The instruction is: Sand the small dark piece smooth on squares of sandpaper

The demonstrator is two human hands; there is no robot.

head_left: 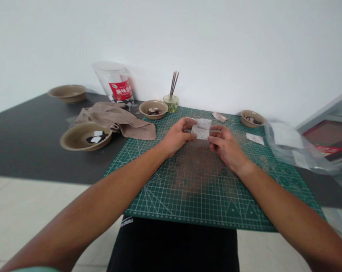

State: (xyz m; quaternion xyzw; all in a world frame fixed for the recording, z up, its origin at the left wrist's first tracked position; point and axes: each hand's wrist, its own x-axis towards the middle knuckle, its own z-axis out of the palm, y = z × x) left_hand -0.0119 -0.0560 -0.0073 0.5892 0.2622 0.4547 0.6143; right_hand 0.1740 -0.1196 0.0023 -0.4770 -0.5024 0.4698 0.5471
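Observation:
A small white paper piece (201, 129) with a crease across it is held above the green cutting mat (159, 196). My left hand (180, 135) pinches its left side between thumb and fingers. At its right edge, my right hand (222, 143) grips it the same way. Brownish stains mark the mat below the hands. Another white piece (255, 138) lies flat to the right, and a crumpled pale piece (219, 116) rests near the mat's back edge.
Left of the mat are a brown cloth (116, 117), a bowl with black and white pieces (74, 139), an empty-looking bowl (68, 92) and a clear tub (114, 83). Behind stand a small bowl (153, 109) and reed sticks (174, 85). At right: a bowl (252, 118), a plastic bag (292, 145).

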